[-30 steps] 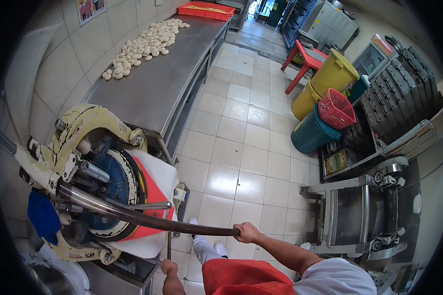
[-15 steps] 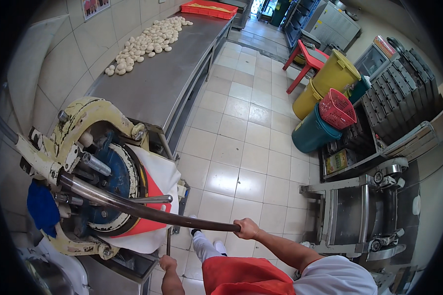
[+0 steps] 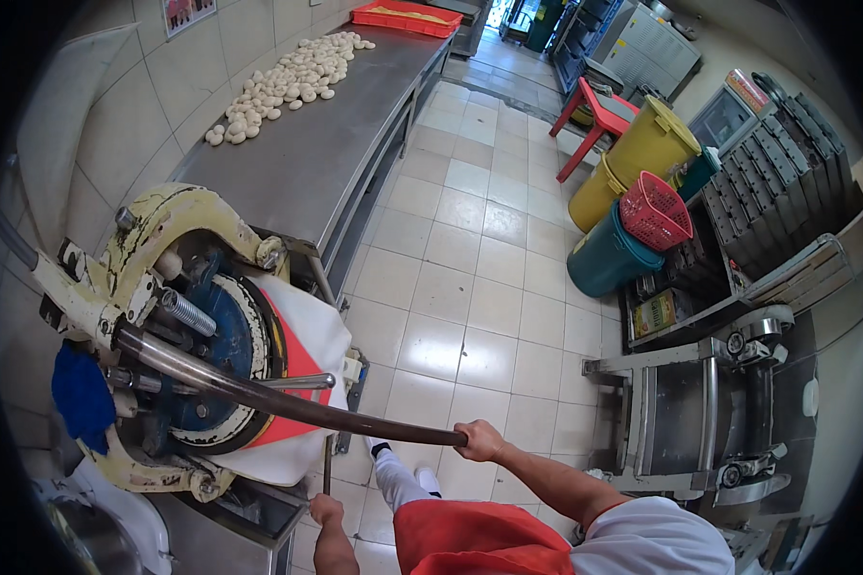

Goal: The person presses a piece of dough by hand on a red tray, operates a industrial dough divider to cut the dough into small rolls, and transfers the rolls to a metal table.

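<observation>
Long lever: is sloping across the lower left of the frame, running from a cream machine to the lower middle.
Right hand: is holding the long lever's outer end, fingers curling around it.
Thin rod: is showing just below the long lever, near the bottom of the frame.
Left hand: is gripping the thin rod, seemingly in a narrow fist, though the fingers are showing too small to be sure.
Round plate: is sitting inside the cream machine, a white and red sheet sticking out beside it.
Blue cloth: is hanging at the machine's left.
Metal table: is stretching toward the upper middle, bearing dough balls and a red tray.
Green bucket: is standing right of centre, a red basket resting at its top.
</observation>
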Available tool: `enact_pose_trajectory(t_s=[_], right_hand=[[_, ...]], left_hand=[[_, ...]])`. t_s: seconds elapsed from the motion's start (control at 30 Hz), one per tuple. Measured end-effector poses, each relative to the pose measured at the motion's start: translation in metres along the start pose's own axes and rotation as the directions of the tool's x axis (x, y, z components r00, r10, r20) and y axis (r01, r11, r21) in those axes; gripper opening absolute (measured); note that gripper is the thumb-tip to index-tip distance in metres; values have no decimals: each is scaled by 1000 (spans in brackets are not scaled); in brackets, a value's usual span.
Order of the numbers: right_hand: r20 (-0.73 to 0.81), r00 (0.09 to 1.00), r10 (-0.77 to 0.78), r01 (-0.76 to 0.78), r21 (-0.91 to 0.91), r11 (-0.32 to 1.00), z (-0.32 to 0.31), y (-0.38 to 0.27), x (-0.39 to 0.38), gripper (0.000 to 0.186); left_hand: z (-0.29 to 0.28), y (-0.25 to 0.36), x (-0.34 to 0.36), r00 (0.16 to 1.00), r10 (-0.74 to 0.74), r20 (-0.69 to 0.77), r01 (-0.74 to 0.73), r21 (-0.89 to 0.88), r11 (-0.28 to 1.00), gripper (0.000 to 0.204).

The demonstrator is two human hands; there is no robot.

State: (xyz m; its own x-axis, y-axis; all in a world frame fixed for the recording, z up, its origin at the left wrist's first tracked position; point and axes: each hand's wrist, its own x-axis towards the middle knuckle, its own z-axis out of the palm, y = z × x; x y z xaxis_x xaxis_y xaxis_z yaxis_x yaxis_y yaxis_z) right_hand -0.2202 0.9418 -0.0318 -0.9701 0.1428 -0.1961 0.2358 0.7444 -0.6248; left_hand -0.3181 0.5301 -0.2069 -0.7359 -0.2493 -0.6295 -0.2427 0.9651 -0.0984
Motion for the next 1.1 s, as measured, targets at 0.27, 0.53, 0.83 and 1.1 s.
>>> enact_pose_trajectory(t_s=[0.27, 0.53, 0.83, 1.1], right_hand=[[-11, 1000, -12, 12, 0, 1000, -1, -4, 2, 14], [-6, 1000, 8, -8, 6, 1000, -1, -3, 0, 14], [10, 1000, 11, -11, 3, 1000, -3, -6, 0, 15], [15, 999, 33, -33, -5, 999, -3, -5, -1, 16]], left_hand=[[7, -5, 4, 998, -35, -59, 36, 21, 999, 19], [-2, 0, -1, 999, -32, -12, 32, 10, 999, 19], [2, -2, -1, 996, -53, -78, 53, -11, 999, 18], [0, 1, -2, 998, -38, -45, 38, -1, 999, 19]])
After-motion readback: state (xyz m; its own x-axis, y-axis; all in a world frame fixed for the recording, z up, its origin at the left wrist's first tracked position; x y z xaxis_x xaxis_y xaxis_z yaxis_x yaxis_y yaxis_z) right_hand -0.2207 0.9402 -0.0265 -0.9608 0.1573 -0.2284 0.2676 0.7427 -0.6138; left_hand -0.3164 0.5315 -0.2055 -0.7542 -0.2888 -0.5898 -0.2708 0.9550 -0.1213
